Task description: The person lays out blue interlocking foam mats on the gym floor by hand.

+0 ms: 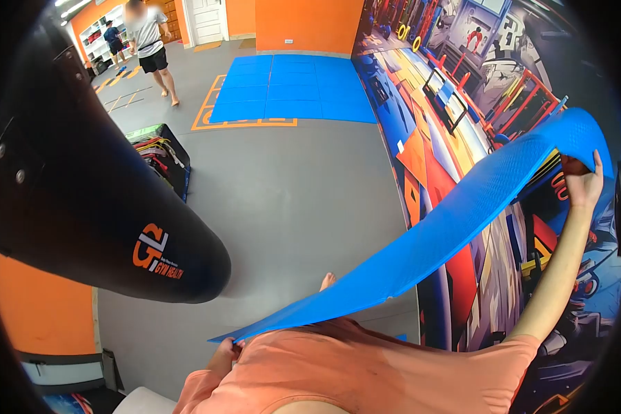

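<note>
A long blue foam mat (421,252) with a textured face stretches diagonally across my body, low at the left and high at the right. At its lower left end, near my waist, my left hand (233,348) is closed on the edge. My right hand (584,183), raised on a stretched arm, grips the other end, where the mat curls over. Part of the right fingers is hidden behind the mat. One of my bare feet (328,280) shows just past the mat's edge.
A black punching bag (117,172) hangs close on my left. Beyond it stands a box of bands (162,155). Blue mats (293,86) lie on the grey floor ahead. A mural wall (455,138) runs along my right. One person (152,41) walks ahead; another (112,38) is by the shelves.
</note>
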The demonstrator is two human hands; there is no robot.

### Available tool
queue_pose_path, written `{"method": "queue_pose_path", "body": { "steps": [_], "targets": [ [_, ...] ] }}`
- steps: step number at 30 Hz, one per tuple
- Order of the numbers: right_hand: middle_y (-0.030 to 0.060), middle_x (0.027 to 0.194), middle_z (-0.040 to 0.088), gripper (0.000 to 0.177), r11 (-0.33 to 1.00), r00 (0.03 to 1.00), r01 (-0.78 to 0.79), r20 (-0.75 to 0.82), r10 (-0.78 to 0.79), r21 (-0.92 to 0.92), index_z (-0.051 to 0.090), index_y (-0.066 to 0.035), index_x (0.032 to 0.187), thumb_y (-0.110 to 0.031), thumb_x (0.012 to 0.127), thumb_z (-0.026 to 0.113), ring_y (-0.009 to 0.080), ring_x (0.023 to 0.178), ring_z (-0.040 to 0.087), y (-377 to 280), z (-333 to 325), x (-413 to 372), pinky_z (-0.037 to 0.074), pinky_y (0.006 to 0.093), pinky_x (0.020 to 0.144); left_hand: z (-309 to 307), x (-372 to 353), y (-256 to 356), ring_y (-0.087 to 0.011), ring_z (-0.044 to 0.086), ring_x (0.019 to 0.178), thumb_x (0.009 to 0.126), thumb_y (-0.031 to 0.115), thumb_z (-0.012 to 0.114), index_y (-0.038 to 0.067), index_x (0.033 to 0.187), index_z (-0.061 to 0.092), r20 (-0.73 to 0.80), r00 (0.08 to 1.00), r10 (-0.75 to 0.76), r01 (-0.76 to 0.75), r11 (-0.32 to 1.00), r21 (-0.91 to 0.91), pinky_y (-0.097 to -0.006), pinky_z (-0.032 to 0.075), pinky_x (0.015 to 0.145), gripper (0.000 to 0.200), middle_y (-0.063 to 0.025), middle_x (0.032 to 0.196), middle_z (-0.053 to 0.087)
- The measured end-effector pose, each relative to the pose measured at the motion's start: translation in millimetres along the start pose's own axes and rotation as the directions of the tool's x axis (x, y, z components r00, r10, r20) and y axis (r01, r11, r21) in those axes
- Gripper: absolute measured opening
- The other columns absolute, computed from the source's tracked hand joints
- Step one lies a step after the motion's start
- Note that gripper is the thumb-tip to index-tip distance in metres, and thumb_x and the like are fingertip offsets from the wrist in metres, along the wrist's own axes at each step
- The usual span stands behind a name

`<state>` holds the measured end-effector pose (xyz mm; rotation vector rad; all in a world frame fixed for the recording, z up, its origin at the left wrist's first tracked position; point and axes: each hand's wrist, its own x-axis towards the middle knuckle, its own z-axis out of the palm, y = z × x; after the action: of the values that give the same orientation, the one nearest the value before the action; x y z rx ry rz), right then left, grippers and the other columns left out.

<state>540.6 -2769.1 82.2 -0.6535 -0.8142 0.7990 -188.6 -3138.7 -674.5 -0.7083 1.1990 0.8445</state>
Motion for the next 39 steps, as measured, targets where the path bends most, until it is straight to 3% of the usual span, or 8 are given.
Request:
{"method": "queue_pose_path", "body": {
  "steps": [5, 8, 13, 15, 20, 25, 32, 39],
  "targets": [
    [0.0168, 0.138, 0.053, 0.041, 1.000, 1.000, 0.004, -0.001, -0.004, 0.014, 0.049, -0.002, 0.133, -0.022, 0.097, 0.051, 0.0324, 0.126, 0.051, 31.4, 50.9, 36.1, 0.038, 0.0510, 0.109, 50.1, 49.1, 10.6, -0.0283, 0.058, 0.057, 0.097, 0.020, 0.033, -0.001, 0.089, 0.056, -0.058, 0.993, 0.107, -0.097, 0.983, 0.153, -0.0398, 0.055, 0.057, 0.032, -0.0151, 0.069, 0.063],
    [0.0169, 0.137, 0.053, 0.040, 0.999, 0.999, 0.033, 0.007, -0.033, 0.011, 0.049, -0.003, 0.133, -0.023, 0.098, 0.051, 0.0326, 0.125, 0.052, 48.7, 72.8, 64.9, 0.039, 0.0512, 0.108, 105.2, 40.9, 14.8, -0.0277, 0.059, 0.056, 0.098, 0.019, 0.033, -0.003, 0.089, 0.058, 0.112, 0.991, 0.071, -0.084, 0.990, 0.115, -0.0398, 0.056, 0.058, 0.035, -0.0163, 0.069, 0.064],
    [0.0168, 0.138, 0.053, 0.041, 0.999, 0.999, 0.024, 0.046, -0.025, 0.028, 0.048, -0.002, 0.134, -0.023, 0.098, 0.050, 0.0335, 0.126, 0.052, 71.7, 56.1, 151.2, 0.039, 0.0517, 0.109, 196.2, 53.4, 28.9, -0.0249, 0.056, 0.050, 0.099, 0.018, 0.031, -0.004, 0.091, 0.061, -0.014, 0.996, 0.083, -0.084, 0.987, -0.134, -0.0350, 0.055, 0.054, 0.038, -0.0153, 0.068, 0.065],
    [0.0169, 0.138, 0.053, 0.042, 1.000, 0.996, 0.012, 0.092, -0.014, 0.017, 0.048, -0.002, 0.134, -0.023, 0.098, 0.050, 0.0337, 0.126, 0.052, 84.8, 43.6, 186.5, 0.039, 0.0517, 0.109, 227.4, 57.6, 35.9, -0.0225, 0.055, 0.049, 0.099, 0.019, 0.030, -0.003, 0.089, 0.062, 0.003, 0.977, 0.211, -0.209, 0.969, -0.130, -0.0310, 0.051, 0.049, 0.039, -0.0131, 0.067, 0.065],
    [0.0146, 0.126, 0.061, 0.034, 0.991, 0.932, -0.131, 0.346, 0.112, 0.031, 0.055, -0.004, 0.124, -0.024, 0.096, 0.053, 0.0298, 0.115, 0.059, 124.0, 36.0, 236.8, 0.042, 0.0503, 0.105, 304.6, 44.5, 57.6, -0.0159, 0.054, 0.050, 0.096, 0.019, 0.034, 0.005, 0.082, 0.062, -0.005, 0.987, 0.159, -0.159, 0.985, -0.060, -0.0288, 0.040, 0.052, 0.035, -0.0050, 0.062, 0.062],
    [0.0129, 0.124, 0.063, 0.033, 0.986, 0.950, -0.165, 0.271, 0.158, 0.006, 0.056, -0.005, 0.123, -0.024, 0.096, 0.052, 0.0292, 0.113, 0.059, 182.1, 45.3, 282.8, 0.043, 0.0484, 0.103, 389.0, 37.8, 74.9, -0.0153, 0.053, 0.055, 0.094, 0.017, 0.037, 0.011, 0.076, 0.057, 0.037, 0.965, 0.260, -0.254, 0.960, -0.122, -0.0322, 0.038, 0.055, 0.028, -0.0021, 0.060, 0.055],
    [0.0133, 0.135, 0.056, 0.043, 0.972, 0.970, -0.236, 0.065, 0.234, 0.024, 0.050, -0.002, 0.133, -0.024, 0.097, 0.054, 0.0304, 0.122, 0.054, 277.7, 85.3, 328.5, 0.038, 0.0487, 0.108, 509.0, 27.6, 133.8, -0.0158, 0.055, 0.065, 0.098, 0.022, 0.049, 0.014, 0.094, 0.055, 0.070, 0.874, 0.481, -0.464, 0.868, -0.176, -0.0305, 0.043, 0.056, 0.012, -0.0006, 0.078, 0.061],
    [0.0145, 0.144, 0.047, 0.057, 0.948, 0.935, -0.316, 0.155, 0.319, -0.043, 0.041, -0.004, 0.142, -0.030, 0.094, 0.057, 0.0330, 0.131, 0.045, 366.2, 89.7, 420.5, 0.035, 0.0514, 0.110, 619.4, 11.9, 256.4, -0.0142, 0.057, 0.066, 0.096, 0.017, 0.053, 0.016, 0.102, 0.050, -0.015, 0.672, 0.741, -0.734, 0.663, -0.147, -0.0311, 0.045, 0.053, 0.007, -0.0011, 0.082, 0.060]
  ]
}}
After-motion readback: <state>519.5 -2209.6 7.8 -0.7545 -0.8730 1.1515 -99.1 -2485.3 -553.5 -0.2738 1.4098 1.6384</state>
